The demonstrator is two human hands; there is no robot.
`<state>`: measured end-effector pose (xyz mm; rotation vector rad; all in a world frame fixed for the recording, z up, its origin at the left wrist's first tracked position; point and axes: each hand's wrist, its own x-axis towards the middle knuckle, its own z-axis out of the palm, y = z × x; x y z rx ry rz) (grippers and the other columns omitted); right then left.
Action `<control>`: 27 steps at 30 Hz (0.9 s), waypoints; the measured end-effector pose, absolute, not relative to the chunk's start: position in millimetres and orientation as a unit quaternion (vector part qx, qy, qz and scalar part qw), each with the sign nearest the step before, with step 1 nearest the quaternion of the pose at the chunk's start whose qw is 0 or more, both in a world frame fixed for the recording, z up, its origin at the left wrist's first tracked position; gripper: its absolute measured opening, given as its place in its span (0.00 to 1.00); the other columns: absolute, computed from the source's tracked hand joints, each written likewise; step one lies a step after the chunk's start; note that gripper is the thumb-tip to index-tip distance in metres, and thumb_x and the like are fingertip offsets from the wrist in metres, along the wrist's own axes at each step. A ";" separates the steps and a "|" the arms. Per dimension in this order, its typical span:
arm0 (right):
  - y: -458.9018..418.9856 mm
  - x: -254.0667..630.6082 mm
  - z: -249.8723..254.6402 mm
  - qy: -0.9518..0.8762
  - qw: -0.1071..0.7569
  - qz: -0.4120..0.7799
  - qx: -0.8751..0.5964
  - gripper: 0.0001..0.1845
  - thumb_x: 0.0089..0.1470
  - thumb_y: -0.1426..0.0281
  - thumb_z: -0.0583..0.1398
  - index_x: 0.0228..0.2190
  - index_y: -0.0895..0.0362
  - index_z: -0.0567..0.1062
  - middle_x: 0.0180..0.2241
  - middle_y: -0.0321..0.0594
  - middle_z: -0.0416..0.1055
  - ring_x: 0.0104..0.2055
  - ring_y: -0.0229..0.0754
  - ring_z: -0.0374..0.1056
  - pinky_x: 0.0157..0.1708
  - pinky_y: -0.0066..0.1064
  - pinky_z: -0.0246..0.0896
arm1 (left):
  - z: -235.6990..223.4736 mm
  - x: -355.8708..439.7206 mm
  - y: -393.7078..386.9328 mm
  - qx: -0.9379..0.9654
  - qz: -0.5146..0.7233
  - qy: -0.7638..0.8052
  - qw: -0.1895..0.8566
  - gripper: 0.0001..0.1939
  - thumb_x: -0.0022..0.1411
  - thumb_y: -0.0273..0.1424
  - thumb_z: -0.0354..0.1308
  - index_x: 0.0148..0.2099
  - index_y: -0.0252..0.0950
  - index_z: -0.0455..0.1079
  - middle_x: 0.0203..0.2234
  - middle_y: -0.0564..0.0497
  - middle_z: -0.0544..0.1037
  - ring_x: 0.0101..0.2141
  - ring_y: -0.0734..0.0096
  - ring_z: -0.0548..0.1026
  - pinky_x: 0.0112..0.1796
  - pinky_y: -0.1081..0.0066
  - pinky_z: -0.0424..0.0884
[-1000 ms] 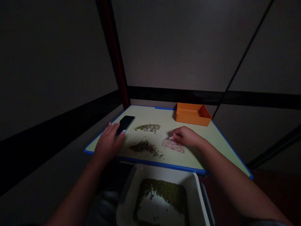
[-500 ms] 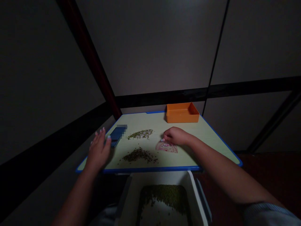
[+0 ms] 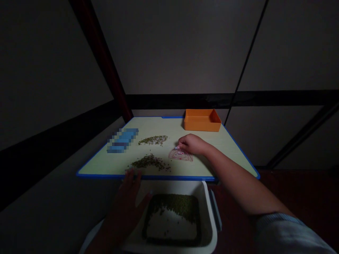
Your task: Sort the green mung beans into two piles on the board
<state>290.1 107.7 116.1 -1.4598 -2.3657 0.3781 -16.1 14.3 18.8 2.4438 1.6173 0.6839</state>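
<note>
My right hand (image 3: 192, 144) is closed at the upper edge of a clear protractor (image 3: 182, 155) with pink-red markings, which lies on the table. My left hand (image 3: 129, 197) is in shadow with its fingers apart and nothing in it. It is over the left side of a white bin (image 3: 210, 215), fingertips close to the table's front edge. Left of the protractor are two loose piles of small bean-like grains: a greenish pile (image 3: 154, 140) farther back and a darker pile (image 3: 150, 162) nearer me. More green grains (image 3: 182, 204) lie inside the bin.
A pale table (image 3: 106, 165) with blue edging stands against panelled walls. On its left lies a flat blue object (image 3: 123, 140), blurred by pixels. An open orange box (image 3: 202, 126) sits at the back right. The bin is below the front edge, with a grey side handle (image 3: 215, 211).
My left hand has moved from beside the flat blue object, down and right to above the bin. My right hand stays at the protractor. The view has shifted slightly.
</note>
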 end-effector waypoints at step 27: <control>97.3 284.6 123.2 -0.879 0.082 0.135 -0.449 0.10 0.54 0.71 0.58 0.24 0.60 0.76 0.21 0.34 0.66 0.24 0.32 0.55 0.27 0.28 0.42 | 21.9 -7.5 11.7 0.783 0.240 0.572 0.046 0.38 0.60 0.53 0.44 0.65 0.35 0.49 0.66 0.39 0.50 0.66 0.53 0.47 0.61 0.52 0.51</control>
